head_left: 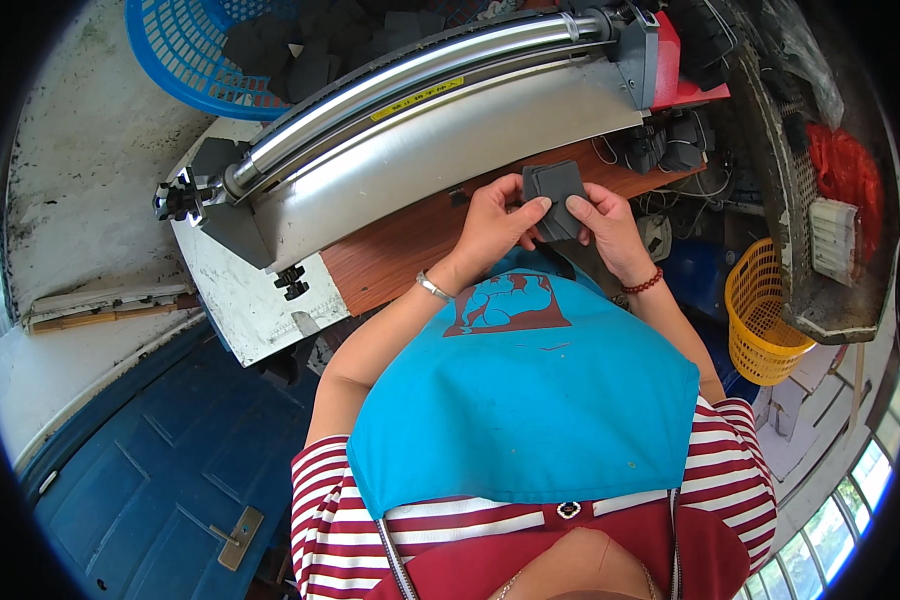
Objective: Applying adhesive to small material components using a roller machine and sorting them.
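A small stack of dark grey flat pieces [554, 186] with rounded corners is held between both hands, above the front edge of the brown wood-grain board [395, 265]. The pieces are slightly fanned, their edges out of line. My left hand [494, 226] grips the stack's left side, thumb on top and fingers beneath. On the other side, my right hand [610, 232] pinches it with the thumb on the top face. Most fingertips are hidden under the stack. Just beyond the hands lies the sloping metal plate [450, 160] of a machine with a long shiny roller [410, 92].
A blue plastic basket [170, 58] of dark flat pieces stands behind the roller. More dark pieces [682, 140] lie in bundles at the board's right end, near cables. A yellow basket [755, 335] is low at the right, below a worn ledge [840, 325].
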A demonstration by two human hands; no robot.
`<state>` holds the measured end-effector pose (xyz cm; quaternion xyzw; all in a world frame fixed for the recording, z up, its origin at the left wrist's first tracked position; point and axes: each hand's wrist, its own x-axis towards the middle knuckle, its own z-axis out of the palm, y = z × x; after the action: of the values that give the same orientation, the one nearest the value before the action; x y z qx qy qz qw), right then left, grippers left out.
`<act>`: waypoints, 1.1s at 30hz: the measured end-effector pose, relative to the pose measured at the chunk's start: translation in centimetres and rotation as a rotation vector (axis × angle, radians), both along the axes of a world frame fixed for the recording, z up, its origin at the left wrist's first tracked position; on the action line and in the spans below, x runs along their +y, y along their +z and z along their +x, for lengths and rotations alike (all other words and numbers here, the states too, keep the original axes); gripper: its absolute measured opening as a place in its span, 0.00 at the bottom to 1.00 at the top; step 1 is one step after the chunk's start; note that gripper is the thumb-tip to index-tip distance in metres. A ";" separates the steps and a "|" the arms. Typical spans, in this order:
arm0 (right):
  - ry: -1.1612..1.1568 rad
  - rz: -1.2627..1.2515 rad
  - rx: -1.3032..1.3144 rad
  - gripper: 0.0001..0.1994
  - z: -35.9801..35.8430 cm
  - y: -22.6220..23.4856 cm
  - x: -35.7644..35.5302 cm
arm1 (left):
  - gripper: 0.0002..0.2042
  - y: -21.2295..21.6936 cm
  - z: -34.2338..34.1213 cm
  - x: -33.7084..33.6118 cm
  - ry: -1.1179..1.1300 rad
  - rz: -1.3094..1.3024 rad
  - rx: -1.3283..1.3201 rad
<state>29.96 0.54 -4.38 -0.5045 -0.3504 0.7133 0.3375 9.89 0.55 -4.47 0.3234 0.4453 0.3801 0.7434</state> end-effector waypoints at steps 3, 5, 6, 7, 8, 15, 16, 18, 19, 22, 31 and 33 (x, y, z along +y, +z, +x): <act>0.037 -0.014 0.139 0.15 -0.1 1.6 0.4 | 0.12 2.4 -1.3 0.8 -0.073 -0.186 -0.284; 0.101 -0.065 0.252 0.15 -0.3 1.7 0.6 | 0.13 3.3 -1.7 1.0 -0.108 -0.211 -0.384; 0.133 -0.127 0.407 0.14 -0.5 1.4 0.9 | 0.12 3.7 -1.9 1.2 -0.086 -0.230 -0.415; 0.165 -0.191 0.561 0.13 -0.6 1.3 1.1 | 0.12 4.0 -1.9 1.2 -0.063 -0.249 -0.446; 0.170 -0.186 0.563 0.13 -0.8 1.4 1.1 | 0.12 3.5 -1.8 1.1 -0.061 -0.243 -0.444; 0.045 0.654 -0.300 0.11 -4.7 5.2 0.6 | 0.09 4.4 -1.1 0.2 0.212 0.614 0.704; 0.079 0.504 -0.225 0.11 -4.6 6.1 0.8 | 0.10 4.3 -1.4 0.4 0.268 0.489 0.368; 0.111 0.247 0.002 0.10 -4.0 6.0 1.3 | 0.12 4.7 -2.0 0.6 0.280 0.290 -0.089; 0.112 0.251 0.002 0.10 -3.9 5.6 1.4 | 0.12 5.3 -2.1 0.6 0.281 0.295 -0.090; 0.153 -0.125 0.551 0.09 -4.3 5.2 1.8 | 0.15 6.3 -2.6 0.6 0.026 -0.156 -0.651; 0.112 0.618 -0.258 0.09 -6.9 6.2 1.7 | 0.08 5.1 -1.1 0.2 0.425 0.491 0.107; 0.157 0.617 -0.377 0.08 -6.7 7.4 1.9 | 0.09 5.0 -1.7 0.5 0.462 0.525 0.170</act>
<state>23.25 2.45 3.04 -0.4730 -0.6426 0.4926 0.3474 8.22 1.07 0.48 0.4246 0.4539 0.6114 0.4898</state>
